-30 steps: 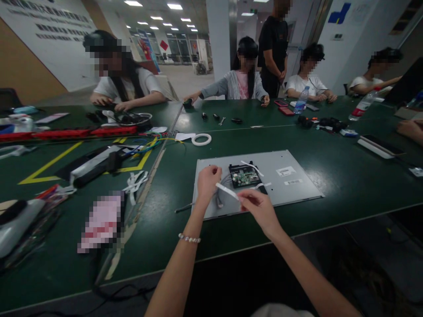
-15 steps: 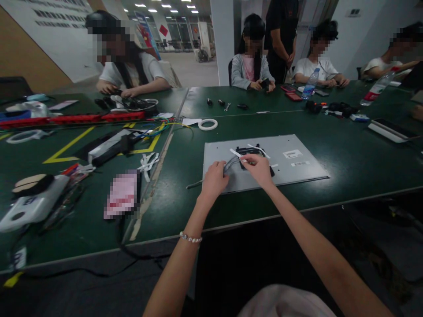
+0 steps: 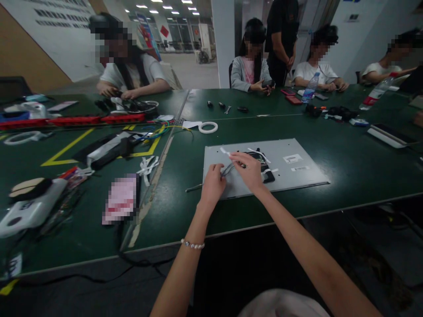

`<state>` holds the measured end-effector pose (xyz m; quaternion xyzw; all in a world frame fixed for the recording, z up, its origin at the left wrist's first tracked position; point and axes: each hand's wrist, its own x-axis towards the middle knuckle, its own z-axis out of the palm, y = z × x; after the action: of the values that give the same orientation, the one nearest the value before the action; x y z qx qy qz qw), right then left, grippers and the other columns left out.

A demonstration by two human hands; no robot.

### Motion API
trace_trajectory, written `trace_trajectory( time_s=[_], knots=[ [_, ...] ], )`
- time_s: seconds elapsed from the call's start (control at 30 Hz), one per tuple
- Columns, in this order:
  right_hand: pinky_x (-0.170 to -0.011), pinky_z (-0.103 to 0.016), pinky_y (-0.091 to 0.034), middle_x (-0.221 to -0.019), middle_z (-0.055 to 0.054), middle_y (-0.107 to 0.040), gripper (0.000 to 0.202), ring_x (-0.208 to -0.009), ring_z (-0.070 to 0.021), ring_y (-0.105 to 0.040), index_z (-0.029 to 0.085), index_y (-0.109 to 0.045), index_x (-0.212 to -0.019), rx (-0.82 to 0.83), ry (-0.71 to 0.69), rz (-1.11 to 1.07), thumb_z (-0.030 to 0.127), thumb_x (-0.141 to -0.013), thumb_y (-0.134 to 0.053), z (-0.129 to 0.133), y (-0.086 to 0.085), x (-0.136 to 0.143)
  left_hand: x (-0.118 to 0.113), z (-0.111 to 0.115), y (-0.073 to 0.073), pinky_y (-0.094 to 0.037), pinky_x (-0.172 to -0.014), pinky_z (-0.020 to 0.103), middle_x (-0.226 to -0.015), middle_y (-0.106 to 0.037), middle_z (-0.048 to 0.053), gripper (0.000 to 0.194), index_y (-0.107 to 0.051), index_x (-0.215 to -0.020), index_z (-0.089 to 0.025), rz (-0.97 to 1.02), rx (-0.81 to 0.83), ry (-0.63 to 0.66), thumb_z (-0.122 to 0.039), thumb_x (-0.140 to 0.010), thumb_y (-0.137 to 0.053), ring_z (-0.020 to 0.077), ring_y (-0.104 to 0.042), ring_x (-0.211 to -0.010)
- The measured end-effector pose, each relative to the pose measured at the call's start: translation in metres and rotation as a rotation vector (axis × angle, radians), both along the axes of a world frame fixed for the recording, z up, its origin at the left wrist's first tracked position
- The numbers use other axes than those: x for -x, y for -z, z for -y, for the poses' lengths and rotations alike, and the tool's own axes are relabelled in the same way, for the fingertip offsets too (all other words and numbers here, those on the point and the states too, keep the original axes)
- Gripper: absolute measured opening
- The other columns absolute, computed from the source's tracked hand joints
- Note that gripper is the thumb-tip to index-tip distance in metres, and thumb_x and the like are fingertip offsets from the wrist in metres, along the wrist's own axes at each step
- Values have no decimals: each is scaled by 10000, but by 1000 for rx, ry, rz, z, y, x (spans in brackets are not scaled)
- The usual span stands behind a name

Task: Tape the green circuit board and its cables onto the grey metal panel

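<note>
A flat grey metal panel [image 3: 294, 178] lies on the green table, with a black part with exposed circuitry [image 3: 268, 171] on its middle. My left hand [image 3: 213, 185] is closed around a grey cable [image 3: 228, 169] at the panel's left side; the cable's tail sticks out past the panel's edge. Pinched in my right hand [image 3: 248, 171] is a white strip [image 3: 224, 151], held just above the cable. Another white strip [image 3: 260, 154] curves over the top of the black part, which my right hand partly covers.
A white tape roll [image 3: 208, 127] lies beyond the panel. Left of it are bunched white strips [image 3: 148, 167], a pink object [image 3: 120, 198] and a white device [image 3: 33, 211]. Small black objects and a wrench [image 3: 228, 109] sit farther back. Several people sit across the table, near bottles [image 3: 310, 88].
My right hand has moved left with the white strip, toward my left hand, uncovering more of the black part. My left hand stays at the cable.
</note>
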<state>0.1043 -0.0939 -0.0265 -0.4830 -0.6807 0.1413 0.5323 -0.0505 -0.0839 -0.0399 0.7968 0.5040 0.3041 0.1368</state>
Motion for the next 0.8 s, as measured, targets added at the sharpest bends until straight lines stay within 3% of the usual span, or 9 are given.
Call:
trace_trajectory(
  time_s=[0.2,0.3,0.57,0.8],
  knots=[
    [-948,-287,-408,-1082,-59,-655,245,-1059,-164,-568,172,-685,-1024,130,-34,504,127,-886,-487,-2,19,7,1,-1,-1,-443,-969,390,-1188,-508,119,546,-451,-1210,-159,-14,-65,32,28,-697,-444,225,-540,-1099],
    [-965,-283,-390,-1091,-81,-647,233,-1090,-170,-551,155,-685,-993,128,-66,634,123,-889,-479,3,19,8,1,-2,-1,-406,-1022,420,-1219,-528,122,576,-458,-1221,-156,-62,-80,78,43,-682,-423,247,-489,-1183],
    [-830,-266,-437,-1011,-73,-666,242,-943,-178,-609,170,-671,-1008,177,-30,660,145,-902,-455,17,18,4,4,-3,5,-354,-1085,412,-1307,-498,116,624,-404,-1305,-163,-1,-53,98,31,-712,-429,222,-447,-1262],
    [-932,-258,-399,-1221,-54,-600,307,-1091,-156,-563,184,-611,-1157,69,77,479,181,-951,-384,6,1,2,6,-1,7,-324,-1099,440,-1376,-418,147,686,-299,-1371,-161,47,-68,87,8,-722,-446,236,-385,-1315]
  ],
)
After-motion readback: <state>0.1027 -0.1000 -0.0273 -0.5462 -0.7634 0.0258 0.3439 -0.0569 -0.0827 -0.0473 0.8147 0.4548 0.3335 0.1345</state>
